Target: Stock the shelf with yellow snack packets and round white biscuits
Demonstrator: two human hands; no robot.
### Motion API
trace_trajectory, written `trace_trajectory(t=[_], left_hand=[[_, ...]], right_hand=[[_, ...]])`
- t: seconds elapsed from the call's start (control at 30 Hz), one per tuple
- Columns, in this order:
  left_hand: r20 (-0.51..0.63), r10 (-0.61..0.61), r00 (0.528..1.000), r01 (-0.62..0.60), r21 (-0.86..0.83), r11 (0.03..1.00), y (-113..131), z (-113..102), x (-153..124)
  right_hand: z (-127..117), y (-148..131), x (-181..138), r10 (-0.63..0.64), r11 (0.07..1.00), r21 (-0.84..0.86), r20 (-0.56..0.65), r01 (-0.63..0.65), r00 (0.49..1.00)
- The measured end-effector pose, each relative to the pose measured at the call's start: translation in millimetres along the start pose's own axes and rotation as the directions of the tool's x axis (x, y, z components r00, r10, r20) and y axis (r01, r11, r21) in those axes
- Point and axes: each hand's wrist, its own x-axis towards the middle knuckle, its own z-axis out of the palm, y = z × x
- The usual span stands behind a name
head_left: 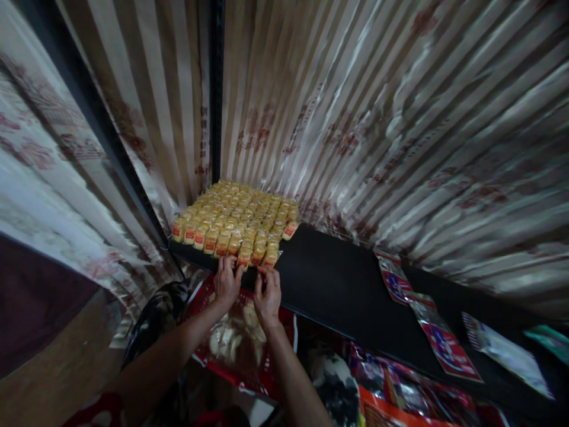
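Several small yellow packets with red labels stand packed in rows on the left end of a black shelf. My left hand and my right hand rest side by side at the shelf's front edge, fingertips touching the nearest packets. Both hands have their fingers curled and pinched against the front row; what they hold, if anything, is hidden by the fingers. Below my hands a red basket holds a clear bag of pale pieces.
Corrugated metal sheeting forms the wall behind and to the left, with a dark post in the corner. Red and blue flat packs lie on the shelf's right part. More colourful packs fill the level below.
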Motion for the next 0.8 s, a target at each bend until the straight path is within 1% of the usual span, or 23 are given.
trace_trajectory(t=[0.07,0.13,0.23,0.33,0.43,0.57,0.7,0.8], left_hand=[[0.027,0.017,0.999,-0.017,0.029,0.999,1,0,0],[0.063,0.022,0.998,-0.025,0.053,0.998,2,1,0],[0.085,0.018,0.996,-0.024,0.063,0.998,1,4,-1],[0.045,0.051,0.998,-0.053,0.036,0.998,-2,6,-2],[-0.007,0.113,0.994,-0.113,-0.003,0.994,-7,6,-4],[-0.056,0.174,0.983,-0.177,-0.046,0.983,-7,2,-9],[-0.018,0.215,0.976,-0.216,-0.092,0.972,4,-2,-24],[0.043,0.23,0.972,-0.223,-0.124,0.967,12,-1,-39]], right_hand=[[-6,3,0,0.012,1.0,0.006,-0.04,-0.012,0.999],[-14,11,4,0.055,0.998,0.01,-0.087,-0.054,0.995],[-25,30,20,0.176,0.984,0.003,-0.169,-0.178,0.97],[-30,55,48,0.317,0.946,0.01,-0.22,-0.323,0.922],[-26,82,80,0.451,0.891,0.033,-0.174,-0.452,0.876],[-12,115,120,0.507,0.858,0.0,-0.149,-0.513,0.849],[-1,138,146,0.579,0.808,-0.048,-0.125,-0.587,0.806],[2,144,151,0.607,0.785,-0.074,-0.11,-0.615,0.787]])
